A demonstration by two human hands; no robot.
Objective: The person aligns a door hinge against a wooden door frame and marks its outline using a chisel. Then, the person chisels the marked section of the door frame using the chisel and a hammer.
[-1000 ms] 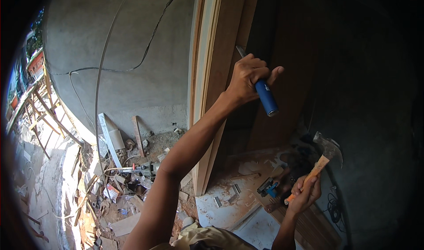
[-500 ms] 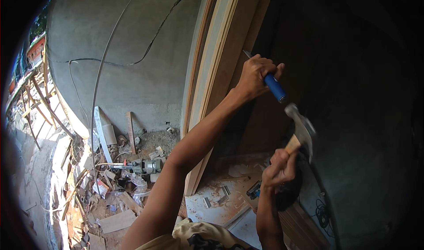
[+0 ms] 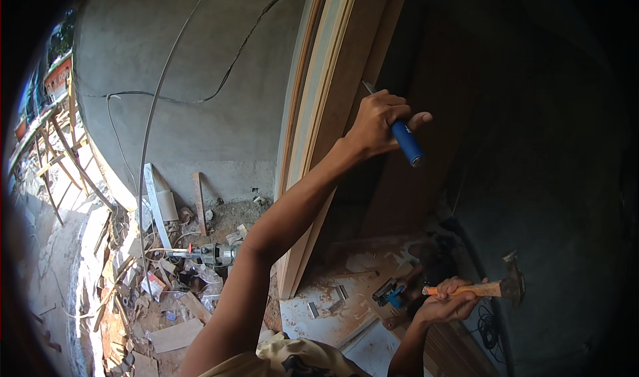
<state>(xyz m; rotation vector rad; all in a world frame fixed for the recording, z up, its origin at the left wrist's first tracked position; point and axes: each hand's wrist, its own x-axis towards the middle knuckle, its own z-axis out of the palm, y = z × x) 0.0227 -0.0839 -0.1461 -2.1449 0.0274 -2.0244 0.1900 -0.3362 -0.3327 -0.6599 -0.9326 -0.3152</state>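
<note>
**Chisel and hammer at the door frame**

Chisel (image 3: 399,134): blue cylindrical handle, narrow metal blade; held tilted, blade tip up-left against the edge of the upright wooden door frame (image 3: 333,111), handle end down-right. Hammer (image 3: 489,287): pale wooden handle, dark steel head; held low and roughly level, head pointing right, well apart from the chisel.

The wooden door frame (image 3: 333,131) is the landmark. Right of it, the dark doorway stands open, crossed only by the left hand (image 3: 376,124) gripping a blue-handled chisel (image 3: 403,137) against the frame's edge. Lower right, the right hand (image 3: 449,300) holds a hammer (image 3: 496,287) in open air. At the frame's foot, rubble and a power drill (image 3: 206,252) crowd the floor.
</note>
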